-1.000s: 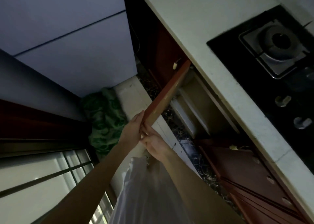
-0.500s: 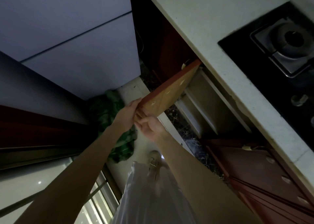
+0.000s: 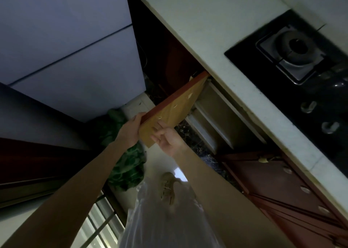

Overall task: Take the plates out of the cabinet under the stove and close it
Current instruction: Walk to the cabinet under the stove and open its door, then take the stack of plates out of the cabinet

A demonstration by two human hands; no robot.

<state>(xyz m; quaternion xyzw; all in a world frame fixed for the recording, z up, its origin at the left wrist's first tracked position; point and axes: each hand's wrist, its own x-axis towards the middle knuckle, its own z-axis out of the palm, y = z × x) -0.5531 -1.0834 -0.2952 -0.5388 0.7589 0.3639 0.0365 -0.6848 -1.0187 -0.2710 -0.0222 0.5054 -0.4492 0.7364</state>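
The cabinet door (image 3: pixel 175 108) under the stove stands swung out, red on its edge and tan on its inner face. My left hand (image 3: pixel 130 130) grips the door's free edge from the outside. My right hand (image 3: pixel 166 137) lies with spread fingers against the tan inner face near the same corner. Behind the door the cabinet's pale inside (image 3: pixel 216 119) shows racks or shelves. No plates can be made out in the dim light. The black gas stove (image 3: pixel 293 57) sits in the white countertop (image 3: pixel 203 31) above.
A white refrigerator (image 3: pixel 75 59) stands to the left of the cabinet. A green cloth bag (image 3: pixel 126 165) lies on the floor beside it. Red-brown drawers (image 3: pixel 278 187) with round knobs run to the right. My foot (image 3: pixel 168 185) rests on the pale floor.
The door has swung further out, so more of its tan inner face shows. My right hand has moved from the edge onto the inner face, fingers spread.
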